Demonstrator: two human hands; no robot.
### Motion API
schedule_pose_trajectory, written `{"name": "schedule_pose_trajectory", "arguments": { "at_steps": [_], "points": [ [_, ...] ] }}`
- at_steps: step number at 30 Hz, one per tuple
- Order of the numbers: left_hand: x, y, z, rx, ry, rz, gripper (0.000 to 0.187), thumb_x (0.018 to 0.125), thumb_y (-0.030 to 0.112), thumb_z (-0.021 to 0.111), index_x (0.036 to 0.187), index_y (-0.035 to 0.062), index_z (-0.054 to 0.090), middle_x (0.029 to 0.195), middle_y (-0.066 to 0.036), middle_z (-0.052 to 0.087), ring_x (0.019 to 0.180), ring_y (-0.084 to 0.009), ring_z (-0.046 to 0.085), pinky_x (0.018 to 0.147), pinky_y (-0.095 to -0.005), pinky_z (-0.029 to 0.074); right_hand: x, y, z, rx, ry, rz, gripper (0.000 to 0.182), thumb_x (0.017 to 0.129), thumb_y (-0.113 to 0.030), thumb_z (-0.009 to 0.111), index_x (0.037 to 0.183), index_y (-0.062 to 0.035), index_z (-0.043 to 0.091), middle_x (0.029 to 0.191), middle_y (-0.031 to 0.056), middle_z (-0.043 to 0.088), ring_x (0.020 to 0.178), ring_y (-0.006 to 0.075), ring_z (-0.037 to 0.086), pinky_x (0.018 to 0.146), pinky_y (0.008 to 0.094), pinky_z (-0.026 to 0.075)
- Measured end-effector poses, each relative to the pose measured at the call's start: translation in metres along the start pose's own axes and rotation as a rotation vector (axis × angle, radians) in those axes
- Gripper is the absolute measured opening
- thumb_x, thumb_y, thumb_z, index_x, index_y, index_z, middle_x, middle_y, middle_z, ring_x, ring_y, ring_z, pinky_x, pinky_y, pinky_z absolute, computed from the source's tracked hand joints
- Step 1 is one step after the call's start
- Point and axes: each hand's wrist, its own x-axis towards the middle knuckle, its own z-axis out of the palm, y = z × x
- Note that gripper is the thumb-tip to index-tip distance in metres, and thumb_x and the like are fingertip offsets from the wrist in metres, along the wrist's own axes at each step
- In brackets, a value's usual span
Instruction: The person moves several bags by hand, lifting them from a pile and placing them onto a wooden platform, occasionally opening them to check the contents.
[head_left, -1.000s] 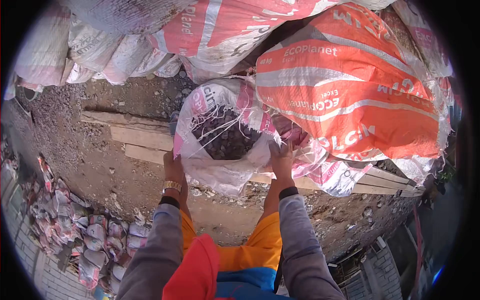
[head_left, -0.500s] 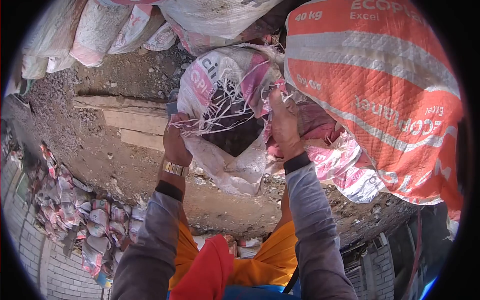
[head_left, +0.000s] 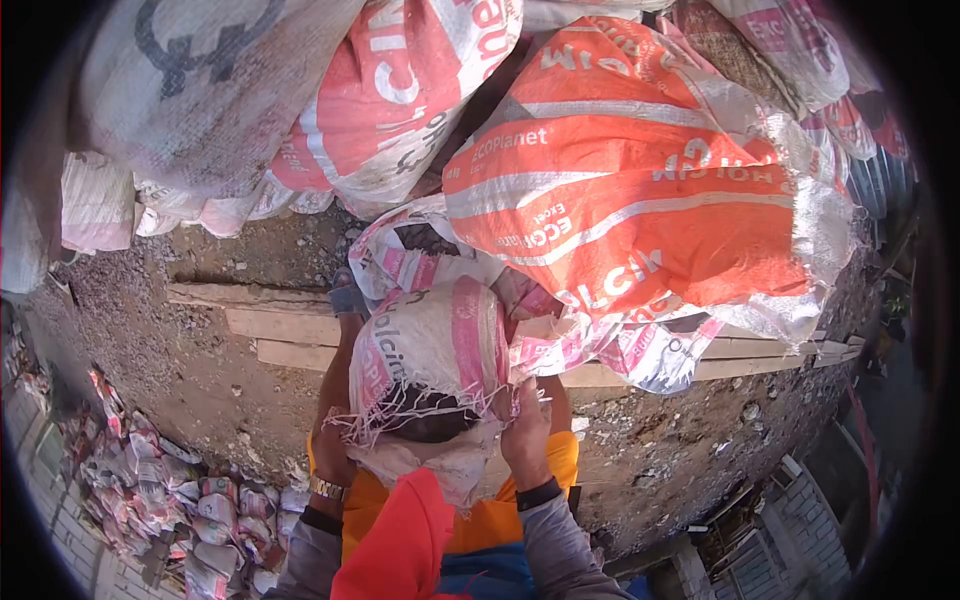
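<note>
A white and pink woven sack with frayed threads at its mouth hangs between my two hands, close in front of my knees. My left hand is closed on the left side of its torn rim. On the other side, my right hand pinches the rim near the pink stripe. The mouth gapes toward me and its inside is dark. Just beyond the sack lies another white and pink sack, partly overlapped by it. A large full orange sack leans to the right of it.
Bulky filled sacks are stacked along the far side. Wooden planks lie on the dirt ground to the left. A heap of small sacks lies at lower left, by grey blockwork. More blocks show at lower right.
Both hands have drawn the frayed sack toward my body, its mouth lower and nearer. My view has tilted up, showing more of the stacked sacks and the orange one.
</note>
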Motion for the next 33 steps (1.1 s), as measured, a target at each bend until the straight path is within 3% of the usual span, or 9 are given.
{"name": "schedule_pose_trajectory", "arguments": {
  "at_steps": [2,5,8,14,17,21,28,29,33],
  "points": [
    [-0.023,-0.007,-0.015,-0.058,-0.082,0.04,0.02,0.093,0.019,0.047,0.083,0.0066,0.058,0.079,-0.002,0.061,0.071,-0.0115,0.061,0.061,-0.0263,0.05,-0.018,-0.037,-0.015,-0.266,0.052,-0.235,0.026,0.1,-0.019,0.045,0.077,-0.0067,0.048,0.063,0.0002,0.04,0.055,0.0132,0.039,0.053,0.0298,0.034],
    [-0.055,0.011,-0.011,0.021,-0.236,0.207,0.017,0.092,0.016,0.049,0.084,0.0049,0.059,0.079,-0.002,0.061,0.073,-0.012,0.061,0.064,-0.0266,0.05,-0.061,-0.065,-0.06,0.393,0.101,0.34,0.012,0.098,-0.009,0.046,0.096,-0.0002,0.054,0.069,0.0039,0.051,0.061,0.0169,0.049,0.056,0.0328,0.041],
    [-0.101,0.041,0.009,0.588,-0.346,0.739,0.015,0.092,0.015,0.05,0.088,0.0033,0.059,0.08,-0.002,0.061,0.074,-0.0123,0.06,0.067,-0.0268,0.049,-0.103,-0.089,-0.111,-0.579,-0.03,-0.15,0.02,0.097,-0.007,0.047,0.114,0.0016,0.053,0.078,0.0073,0.06,0.068,0.0186,0.057,0.06,0.0336,0.046],
    [-0.203,0.111,0.077,0.302,-0.463,0.678,0.024,0.096,0.017,0.048,0.087,-0.002,0.059,0.085,-0.006,0.057,0.075,-0.0129,0.054,0.069,-0.0273,0.045,-0.166,-0.172,-0.178,0.546,0.125,0.107,0.02,0.097,-0.01,0.048,0.114,-0.0003,0.053,0.087,0.0109,0.064,0.076,0.0178,0.06,0.069,0.0337,0.049],
    [-0.291,0.189,0.137,0.5,-0.506,1.304,0.039,0.1,0.03,0.037,0.076,0.0038,0.054,0.068,-0.004,0.054,0.063,-0.012,0.053,0.06,-0.029,0.044,-0.178,-0.264,-0.193,0.108,0.19,-0.326,0.024,0.099,-0.023,0.048,0.101,-0.0005,0.056,0.085,0.0046,0.06,0.073,0.0129,0.054,0.065,0.0307,0.044],
    [-0.347,0.25,0.169,0.42,-0.58,1.19,0.037,0.101,0.02,0.036,0.077,-0.0009,0.055,0.078,-0.007,0.056,0.07,-0.0155,0.053,0.066,-0.0301,0.044,-0.18,-0.315,-0.202,-0.262,0.337,-0.664,0.03,0.099,-0.029,0.046,0.096,-0.0008,0.056,0.082,0.0007,0.057,0.068,0.0093,0.048,0.061,0.0284,0.04],
    [-0.294,0.338,0.281,0.149,-0.541,1.507,0.027,0.097,0.018,0.043,0.08,0.0028,0.057,0.07,-0.004,0.053,0.064,-0.0113,0.052,0.065,-0.0259,0.044,-0.079,-0.379,-0.175,0.442,0.141,-0.505,0.045,0.101,-0.04,0.035,0.085,-0.0044,0.056,0.07,0.0004,0.055,0.062,0.007,0.052,0.052,0.0238,0.043],
    [-0.263,0.344,0.313,-0.072,-0.651,1.161,0.019,0.092,0.015,0.048,0.083,0.0024,0.059,0.072,-0.004,0.054,0.064,-0.0115,0.051,0.066,-0.026,0.044,-0.049,-0.385,-0.167,0.379,0.148,-0.485,0.044,0.102,-0.036,0.035,0.082,-0.0037,0.055,0.071,0.0,0.054,0.06,0.0071,0.05,0.052,0.0248,0.042],
    [-0.116,0.33,0.405,0.422,-0.131,1.528,0.026,0.084,0.018,0.052,0.099,-0.0016,0.061,0.094,-0.024,0.064,0.087,-0.0407,0.06,0.079,-0.043,0.046,0.088,-0.354,-0.119,0.657,0.167,-0.282,0.042,0.096,-0.042,0.05,0.07,-0.0098,0.047,0.065,-0.0036,0.044,0.055,0.007,0.036,0.048,0.0266,0.029]
  ]
}}
